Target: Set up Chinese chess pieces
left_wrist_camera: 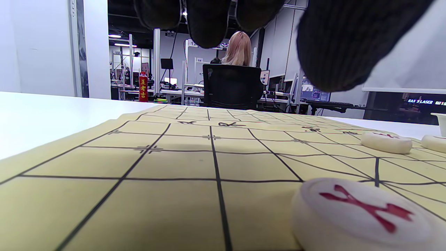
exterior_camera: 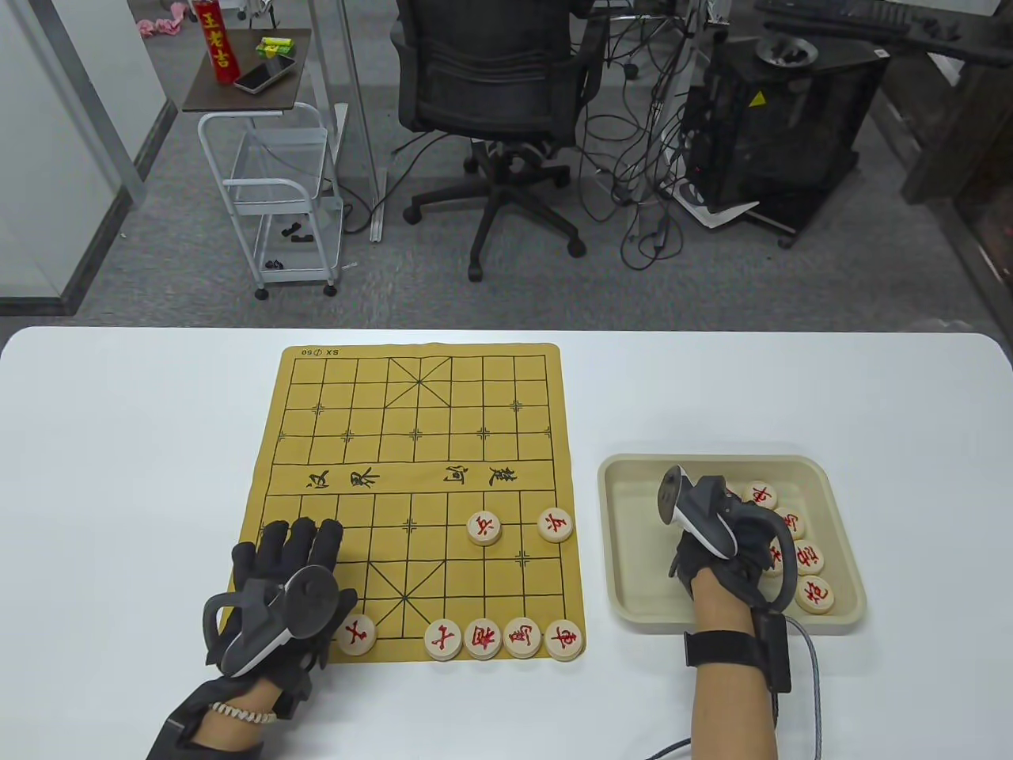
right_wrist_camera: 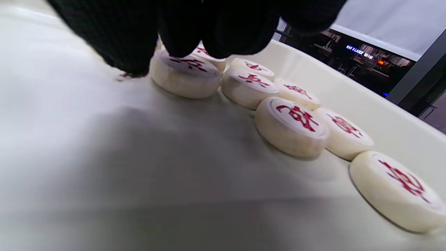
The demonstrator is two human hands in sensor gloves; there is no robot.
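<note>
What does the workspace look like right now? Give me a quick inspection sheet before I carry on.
Surface: white table bearing a yellow xiangqi board mat and a beige tray.
Job's things: seven red-lettered pieces on the mat, five along the near row, two soldiers further up; more pieces in the tray.
Clutter: nothing seen on the table.
Grippers: left hand rests flat on the mat's near-left corner, beside a piece; right hand is down in the tray, fingertips at a piece, grip not confirmed.
Cables: cord from the right wrist.
Surroundings: office chair, cart, floor cables.
</note>
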